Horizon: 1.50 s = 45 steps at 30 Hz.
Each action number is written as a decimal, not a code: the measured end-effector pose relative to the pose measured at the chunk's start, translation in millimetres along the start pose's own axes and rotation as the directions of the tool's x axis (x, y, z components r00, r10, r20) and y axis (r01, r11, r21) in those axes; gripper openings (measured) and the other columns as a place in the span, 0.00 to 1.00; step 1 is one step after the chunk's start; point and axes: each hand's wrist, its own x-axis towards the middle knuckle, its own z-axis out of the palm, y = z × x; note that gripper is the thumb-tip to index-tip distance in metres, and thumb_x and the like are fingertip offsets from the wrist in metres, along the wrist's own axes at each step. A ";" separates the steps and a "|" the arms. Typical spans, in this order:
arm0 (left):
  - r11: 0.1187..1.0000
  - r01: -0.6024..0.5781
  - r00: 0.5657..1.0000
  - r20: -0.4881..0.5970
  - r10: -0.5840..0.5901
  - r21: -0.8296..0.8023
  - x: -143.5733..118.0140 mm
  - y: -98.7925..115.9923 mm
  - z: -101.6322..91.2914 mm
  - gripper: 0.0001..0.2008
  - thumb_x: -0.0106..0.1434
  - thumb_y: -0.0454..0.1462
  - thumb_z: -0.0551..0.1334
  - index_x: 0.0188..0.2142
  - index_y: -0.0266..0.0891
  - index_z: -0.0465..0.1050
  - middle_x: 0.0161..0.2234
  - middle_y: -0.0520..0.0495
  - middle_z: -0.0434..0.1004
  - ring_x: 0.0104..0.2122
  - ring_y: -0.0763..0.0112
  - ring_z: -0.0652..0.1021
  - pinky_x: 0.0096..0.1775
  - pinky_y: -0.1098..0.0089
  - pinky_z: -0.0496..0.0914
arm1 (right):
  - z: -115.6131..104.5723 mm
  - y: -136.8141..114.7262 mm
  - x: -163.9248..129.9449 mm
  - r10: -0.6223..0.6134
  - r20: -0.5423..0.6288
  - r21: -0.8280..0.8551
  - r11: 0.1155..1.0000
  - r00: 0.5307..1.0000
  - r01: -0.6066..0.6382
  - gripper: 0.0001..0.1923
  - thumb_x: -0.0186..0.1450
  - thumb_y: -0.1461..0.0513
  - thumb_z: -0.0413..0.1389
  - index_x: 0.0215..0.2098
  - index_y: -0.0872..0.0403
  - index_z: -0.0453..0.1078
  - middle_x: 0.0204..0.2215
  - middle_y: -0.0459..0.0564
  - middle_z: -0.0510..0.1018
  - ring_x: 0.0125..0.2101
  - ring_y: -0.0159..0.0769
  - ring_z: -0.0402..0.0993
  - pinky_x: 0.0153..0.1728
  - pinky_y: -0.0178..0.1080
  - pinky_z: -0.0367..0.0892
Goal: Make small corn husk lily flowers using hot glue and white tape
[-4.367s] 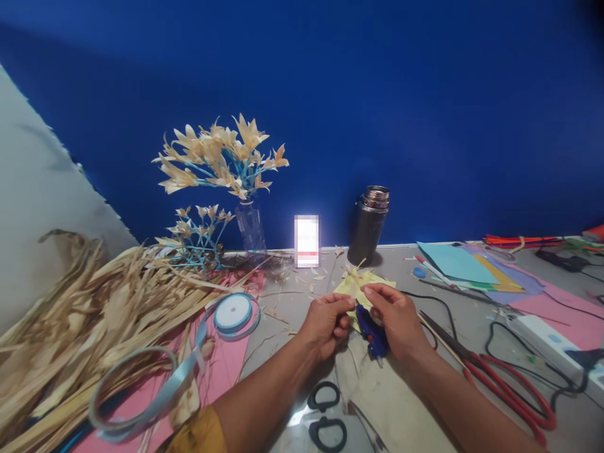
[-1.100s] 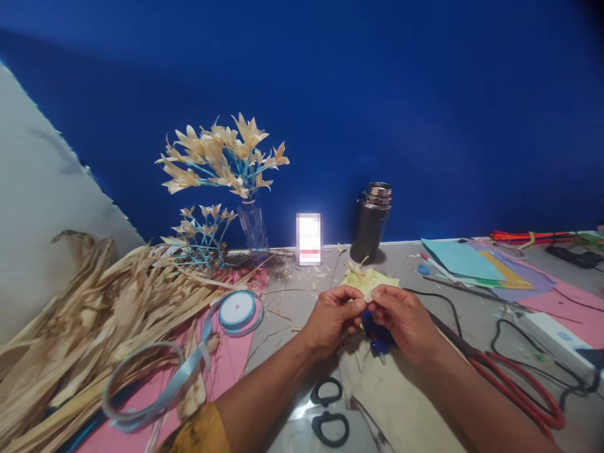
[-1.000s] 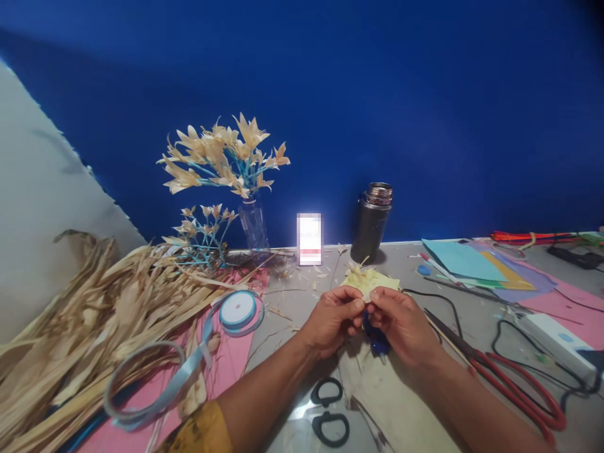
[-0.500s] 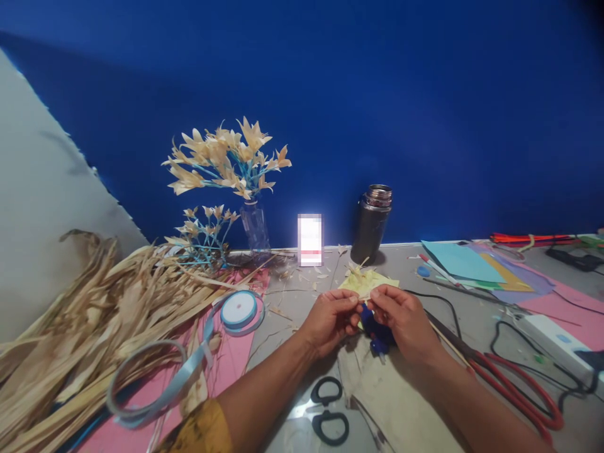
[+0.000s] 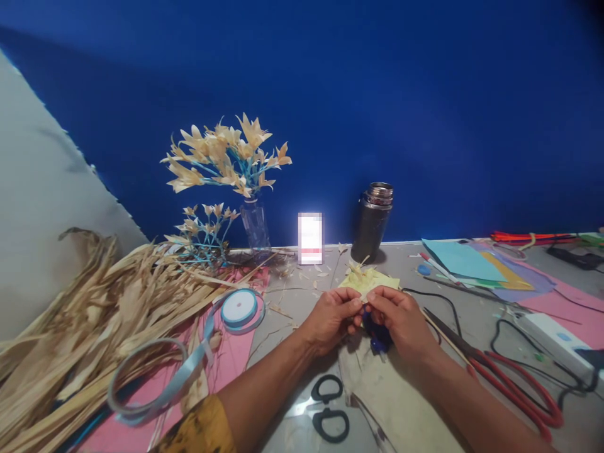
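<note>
My left hand (image 5: pixel 333 319) and my right hand (image 5: pixel 400 318) meet fingertip to fingertip over the table, both closed in a pinch. Whatever lies between the fingertips is too small and too covered to name. Just beyond them is a yellow sheet (image 5: pixel 382 279) with small pale pieces (image 5: pixel 361 272) on top. A dark blue object (image 5: pixel 379 336) shows below and between the hands, partly hidden by my right hand. Black-handled scissors (image 5: pixel 329 409) lie near my left forearm. Larger red-handled scissors (image 5: pixel 507 384) rest to the right of my right forearm.
Dried husks (image 5: pixel 94 308) pile up at the left, beside a ribbon roll (image 5: pixel 239 310) and a ring of tape (image 5: pixel 117 384). Husk flowers (image 5: pixel 231 151) stand in a clear bottle (image 5: pixel 255 225). An uncapped flask (image 5: pixel 372 223), coloured sheets (image 5: pixel 465 260) and a power strip (image 5: pixel 557 340) with black cables stand farther right.
My fingertips have come closer together, the right hand shifting slightly left. The rest of the table looks the same, apart from a slight shift of the view.
</note>
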 end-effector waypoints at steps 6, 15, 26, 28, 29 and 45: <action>1.000 0.024 0.997 -0.069 -0.024 -0.003 1.5 3.8 -0.5 0.23 0.40 0.44 0.82 0.26 0.32 0.76 0.23 0.49 0.75 0.18 0.81 0.70 0.20 0.78 0.58 | -0.3 -0.1 1.5 -0.031 0.008 0.014 0.999 0.999 0.031 0.17 0.62 0.50 0.62 0.23 0.53 0.72 0.18 0.42 0.67 0.21 0.31 0.59 0.24 0.35 0.55; 0.979 0.107 0.990 -0.107 -0.090 0.174 -30.0 25.6 -5.0 0.24 0.40 0.41 0.81 0.35 0.31 0.81 0.30 0.41 0.83 0.19 0.76 0.75 0.21 0.74 0.66 | -0.5 -9.7 -7.0 -0.047 0.103 -0.060 0.997 0.994 0.054 0.18 0.63 0.51 0.63 0.21 0.53 0.72 0.17 0.43 0.65 0.21 0.31 0.57 0.24 0.37 0.53; 0.989 -0.043 0.929 -0.359 0.092 0.142 -103.6 41.3 -24.0 0.20 0.56 0.51 0.70 0.27 0.40 0.66 0.17 0.55 0.70 0.14 0.78 0.67 0.18 0.78 0.57 | 5.3 -14.8 -13.7 0.065 0.227 0.073 0.994 0.972 -0.083 0.20 0.59 0.48 0.67 0.21 0.53 0.73 0.19 0.45 0.70 0.21 0.30 0.58 0.23 0.37 0.53; 0.978 -0.038 0.936 -0.335 0.107 0.205 -108.6 39.4 -23.2 0.21 0.59 0.52 0.68 0.25 0.39 0.67 0.15 0.54 0.69 0.14 0.79 0.66 0.19 0.77 0.57 | 8.0 -16.6 -15.1 0.078 0.231 0.056 0.994 0.970 -0.094 0.20 0.58 0.47 0.68 0.22 0.53 0.74 0.20 0.46 0.72 0.20 0.30 0.58 0.22 0.37 0.53; 0.969 -0.030 0.937 -0.330 0.113 0.246 -109.5 37.5 -21.7 0.21 0.59 0.51 0.69 0.25 0.38 0.68 0.16 0.53 0.69 0.14 0.79 0.67 0.20 0.77 0.58 | 9.7 -17.5 -16.5 0.082 0.237 0.043 0.995 0.968 -0.094 0.20 0.58 0.47 0.68 0.23 0.53 0.74 0.20 0.46 0.73 0.20 0.30 0.59 0.22 0.36 0.53; 0.999 0.034 0.969 -0.247 -0.028 0.021 -100.7 15.3 -14.8 0.22 0.45 0.44 0.80 0.28 0.35 0.73 0.19 0.52 0.72 0.17 0.78 0.70 0.22 0.76 0.59 | 27.9 -29.9 -28.1 0.021 0.267 -0.160 0.987 0.964 0.023 0.24 0.60 0.42 0.63 0.24 0.53 0.79 0.14 0.44 0.65 0.17 0.30 0.56 0.19 0.36 0.50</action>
